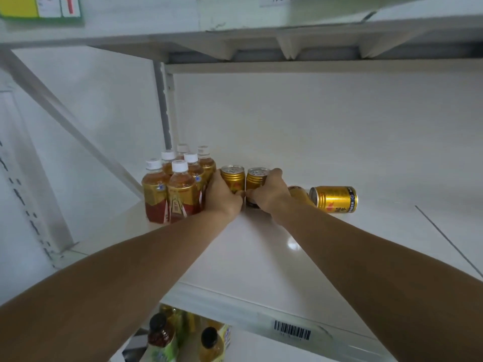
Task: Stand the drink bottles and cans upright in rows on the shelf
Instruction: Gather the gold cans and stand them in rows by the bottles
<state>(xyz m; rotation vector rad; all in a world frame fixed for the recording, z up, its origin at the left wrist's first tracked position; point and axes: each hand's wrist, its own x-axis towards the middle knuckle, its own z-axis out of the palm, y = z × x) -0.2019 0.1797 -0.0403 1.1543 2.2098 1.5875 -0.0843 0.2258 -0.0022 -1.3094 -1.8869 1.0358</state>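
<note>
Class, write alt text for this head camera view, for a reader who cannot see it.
Two bare hands, left hand and right hand, each grip an upright gold can on a white shelf, beside six upright tea bottles. Right of the hands, another gold can lies on its side.

Single head view only. The white shelf [274, 246] is seen from above and in front, looking forward and down, at arm's reach. Wide-angle bending is noted at the edges. A lower shelf [261, 343] is glimpsed beneath.
</note>
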